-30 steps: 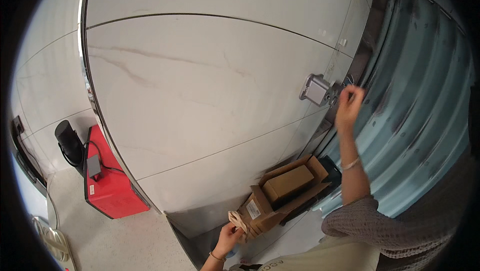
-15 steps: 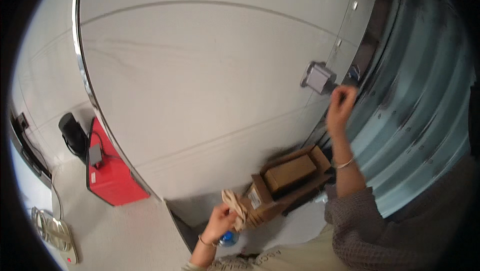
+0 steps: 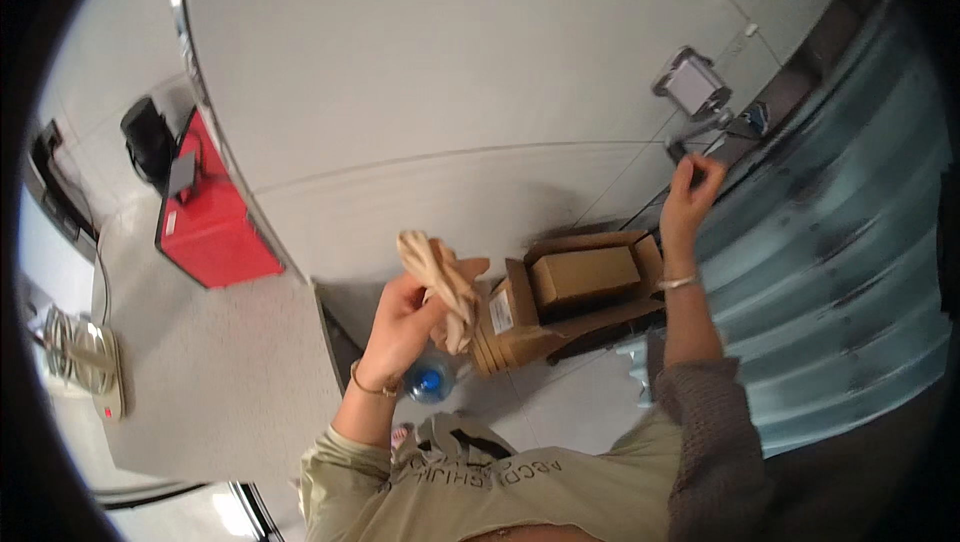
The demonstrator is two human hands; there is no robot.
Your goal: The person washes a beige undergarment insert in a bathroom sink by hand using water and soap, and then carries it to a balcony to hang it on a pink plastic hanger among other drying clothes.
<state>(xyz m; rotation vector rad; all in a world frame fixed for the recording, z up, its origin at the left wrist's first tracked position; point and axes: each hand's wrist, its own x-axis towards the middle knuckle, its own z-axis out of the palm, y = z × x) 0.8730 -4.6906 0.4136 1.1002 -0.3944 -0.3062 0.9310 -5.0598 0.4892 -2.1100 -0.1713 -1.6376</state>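
Note:
My left hand (image 3: 405, 327) is closed around a crumpled tan cloth-like piece (image 3: 442, 287), whose folds stick out above and below the fingers. On the pale wall to the right sits a grey box-shaped fitting (image 3: 695, 87), with a jointed arm running down to a dark end piece (image 3: 677, 149). The fingers of my right hand (image 3: 692, 202) are pinched at that dark end. Blur hides exactly how they hold it. The right palm is turned away from view.
Below the wall stands an open cardboard box (image 3: 500, 292) with a smaller brown carton (image 3: 585, 277) inside. A clear bottle with a blue cap (image 3: 430, 380) is by my left wrist. At left, a counter (image 3: 230, 372) bears a red box (image 3: 215, 232) and black cylinder (image 3: 150, 139). A teal curtain (image 3: 830, 272) hangs right.
My left hand has risen with the tan piece and come nearer the wall. My right hand now shows below the grey fitting, and its arm has come into view. The view has tilted lower.

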